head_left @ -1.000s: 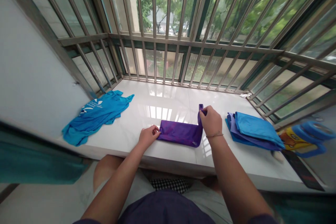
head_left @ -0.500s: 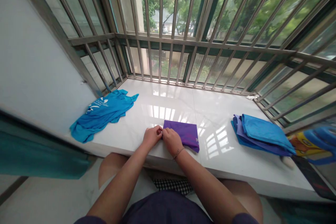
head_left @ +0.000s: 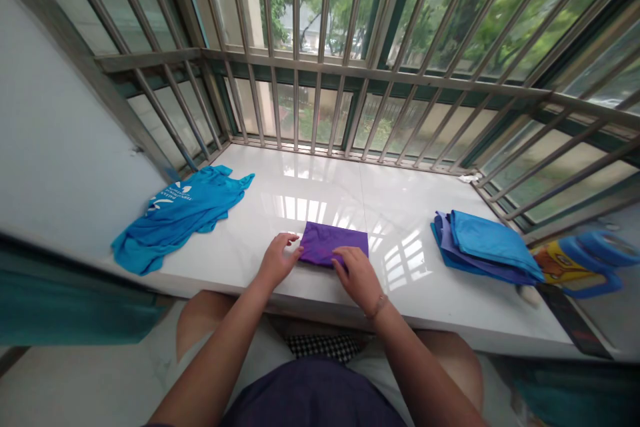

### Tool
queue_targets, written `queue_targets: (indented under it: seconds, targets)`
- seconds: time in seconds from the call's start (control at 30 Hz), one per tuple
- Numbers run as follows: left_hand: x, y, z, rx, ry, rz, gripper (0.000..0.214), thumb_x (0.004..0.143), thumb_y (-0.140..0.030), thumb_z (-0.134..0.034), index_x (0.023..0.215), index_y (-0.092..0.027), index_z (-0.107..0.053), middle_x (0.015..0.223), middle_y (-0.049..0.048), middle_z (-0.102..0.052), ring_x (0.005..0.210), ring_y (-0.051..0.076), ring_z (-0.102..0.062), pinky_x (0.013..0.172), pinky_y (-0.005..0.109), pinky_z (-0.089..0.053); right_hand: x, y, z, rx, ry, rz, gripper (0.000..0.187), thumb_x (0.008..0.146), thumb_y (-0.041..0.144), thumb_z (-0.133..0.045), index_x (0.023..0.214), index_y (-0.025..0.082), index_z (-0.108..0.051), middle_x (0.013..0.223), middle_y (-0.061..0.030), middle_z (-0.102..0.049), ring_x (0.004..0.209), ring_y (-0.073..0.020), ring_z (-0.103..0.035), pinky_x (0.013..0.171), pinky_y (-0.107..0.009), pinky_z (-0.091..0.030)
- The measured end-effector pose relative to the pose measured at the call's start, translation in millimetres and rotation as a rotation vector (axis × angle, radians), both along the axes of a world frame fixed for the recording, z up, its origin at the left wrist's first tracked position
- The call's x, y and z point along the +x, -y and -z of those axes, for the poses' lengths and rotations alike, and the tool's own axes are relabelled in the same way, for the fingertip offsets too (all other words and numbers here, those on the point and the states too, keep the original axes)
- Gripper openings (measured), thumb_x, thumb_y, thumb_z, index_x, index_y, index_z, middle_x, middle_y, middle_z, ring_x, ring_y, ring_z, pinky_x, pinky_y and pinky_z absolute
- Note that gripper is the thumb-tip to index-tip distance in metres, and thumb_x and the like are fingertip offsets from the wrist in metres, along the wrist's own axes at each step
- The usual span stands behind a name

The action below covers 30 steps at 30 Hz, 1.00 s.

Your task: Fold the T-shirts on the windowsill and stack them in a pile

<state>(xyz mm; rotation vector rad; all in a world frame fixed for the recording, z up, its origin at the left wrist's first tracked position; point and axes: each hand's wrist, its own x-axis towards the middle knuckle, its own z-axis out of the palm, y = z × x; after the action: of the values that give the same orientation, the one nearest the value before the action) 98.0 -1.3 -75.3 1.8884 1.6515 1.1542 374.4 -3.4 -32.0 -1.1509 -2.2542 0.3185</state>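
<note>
A purple folded cloth lies flat as a small rectangle on the white windowsill, close to its front edge. At the cloth's left edge is my left hand, open, its thumb and fingers apart and its thumb tip by the near left corner. My right hand rests over the cloth's near right part, fingers spread and touching the top, gripping nothing. Whether the purple piece is a shirt or a bag cannot be told.
To the left lies a crumpled blue shirt with white print. On the right sit a stack of folded blue and purple cloths, a blue and yellow bottle and a dark phone. Metal bars close off the window behind.
My hands have moved apart from the cloth's left end. The right one has slid rightward across it, and both have opened. The view has shifted slightly.
</note>
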Motion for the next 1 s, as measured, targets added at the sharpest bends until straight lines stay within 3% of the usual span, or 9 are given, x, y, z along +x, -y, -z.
queue_targets:
  seconds: [0.07, 0.13, 0.27, 0.47, 0.7, 0.83, 1.0]
  targets:
    - [1.9, 2.9, -0.3, 0.076, -0.104, 0.122, 0.043, 0.095, -0.045, -0.077, 0.131, -0.024, -0.069, 0.134, 0.0118, -0.072, 0.127, 0.030, -0.064, 0.113, 0.046, -0.049, 42.2, 5.9, -2.5, -0.016, 0.006, 0.087, 0.016, 0.108, 0.026, -0.057, 0.113, 0.022, -0.071, 0.115, -0.0104, -0.075, 0.112, -0.0271, -0.068, 0.104, -0.044, -0.054]
    - [5.1, 3.5, 2.2, 0.104, -0.218, 0.234, 0.052, 0.090, -0.042, -0.085, 0.136, -0.025, -0.069, 0.140, 0.0120, -0.070, 0.133, 0.032, -0.061, 0.116, 0.049, -0.047, 76.6, 8.8, -2.2, -0.068, 0.049, 0.105, 0.012, 0.106, 0.026, -0.061, 0.111, 0.023, -0.072, 0.113, -0.0093, -0.074, 0.109, -0.0265, -0.069, 0.101, -0.043, -0.056]
    - [10.5, 0.1, 13.7, 0.148, -0.350, 0.295, 0.031, 0.094, -0.021, -0.077, 0.124, -0.029, -0.078, 0.130, 0.0079, -0.077, 0.122, 0.029, -0.068, 0.103, 0.047, -0.053, 108.4, 7.0, 6.0, -0.191, 0.100, 0.023, 0.024, 0.096, 0.025, -0.077, 0.119, 0.025, -0.072, 0.117, -0.0077, -0.074, 0.112, -0.0257, -0.070, 0.102, -0.042, -0.058]
    - [9.6, -1.6, 16.9, 0.254, -0.315, 0.244, 0.024, 0.098, -0.019, -0.071, 0.117, -0.030, -0.080, 0.117, 0.0057, -0.082, 0.112, 0.027, -0.072, 0.096, 0.045, -0.055, 100.1, 0.3, 10.8, -0.242, 0.072, -0.019, 0.046, 0.088, 0.022, -0.084, 0.130, 0.027, -0.068, 0.124, -0.0079, -0.070, 0.117, -0.0272, -0.069, 0.106, -0.045, -0.057]
    - [19.4, -7.2, 4.0, 0.311, -0.265, 0.111, 0.020, 0.098, -0.017, -0.069, 0.113, -0.025, -0.080, 0.105, 0.0054, -0.083, 0.110, 0.029, -0.072, 0.095, 0.047, -0.054, 78.9, 6.2, 8.1, -0.253, 0.092, 0.076, 0.044, 0.089, 0.023, -0.084, 0.129, 0.024, -0.067, 0.121, -0.0084, -0.068, 0.111, -0.0264, -0.069, 0.102, -0.043, -0.058]
    - [34.8, -17.9, -13.2, 0.370, -0.310, 0.096, 0.019, 0.100, -0.017, -0.068, 0.112, -0.024, -0.080, 0.102, 0.0054, -0.083, 0.106, 0.029, -0.072, 0.094, 0.047, -0.052, 62.0, 5.9, 10.2, -0.191, 0.117, 0.106, 0.047, 0.089, 0.031, -0.086, 0.130, 0.022, -0.067, 0.120, -0.0104, -0.067, 0.113, -0.0282, -0.067, 0.103, -0.043, -0.057]
    - [49.9, -34.1, -50.1, 0.422, -0.432, 0.131, 0.017, 0.102, -0.019, -0.066, 0.113, -0.023, -0.079, 0.100, 0.0065, -0.083, 0.104, 0.029, -0.072, 0.094, 0.048, -0.049, 45.6, -6.8, 9.8, -0.143, 0.163, 0.152, 0.037, 0.091, 0.024, -0.080, 0.127, 0.020, -0.068, 0.117, -0.0108, -0.068, 0.109, -0.0279, -0.067, 0.099, -0.041, -0.055]
